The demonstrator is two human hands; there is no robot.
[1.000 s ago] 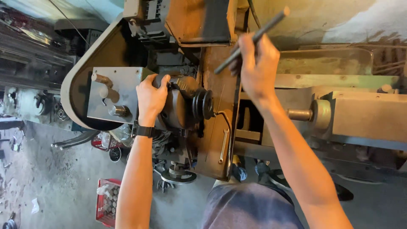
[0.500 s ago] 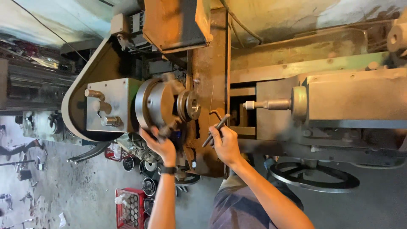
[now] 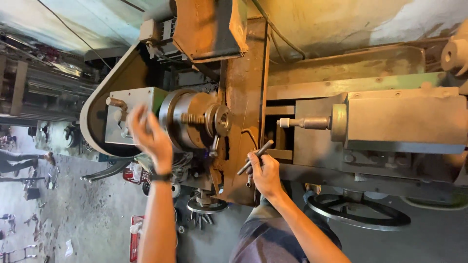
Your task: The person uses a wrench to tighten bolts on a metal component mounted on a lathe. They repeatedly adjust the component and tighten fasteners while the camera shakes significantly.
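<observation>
A dark chuck key [image 3: 254, 157] is held clenched in the right hand [image 3: 265, 173], just beside the lathe carriage. The left hand [image 3: 148, 134] is raised with fingers spread, blurred, before the chuck [image 3: 192, 119]. Contact risk is judged should the chuck rotate.

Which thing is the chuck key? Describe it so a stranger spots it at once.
Find the lathe, then its round steel chuck. Just right of the chuck and lower, the right hand grips the chuck key. It is a thin dark metal bar slanting up to the right, the only loose tool in a hand.
</observation>
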